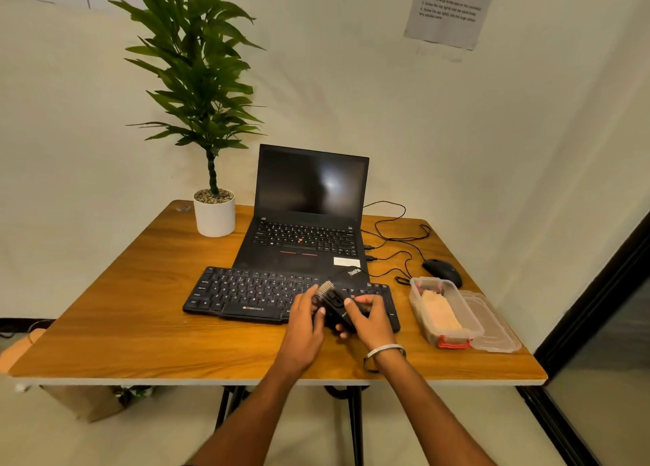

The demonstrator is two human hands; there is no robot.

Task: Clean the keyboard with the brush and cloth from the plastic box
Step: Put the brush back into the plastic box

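A black keyboard [246,295] lies on the wooden table [140,289] in front of a laptop. Both my hands hold a black brush [334,302] with pale bristles just above the keyboard's right part. My left hand [306,319] grips the bristle end, my right hand [369,319] curls round the black body. A clear plastic box [445,312] with red clasps stands to the right of the keyboard, and a beige cloth [439,311] lies inside it.
The box's clear lid [496,328] lies beside it near the table's right edge. An open black laptop [306,219], a black mouse [443,270] with looping cables and a potted plant [214,212] stand behind. A glass door frame is at the right.
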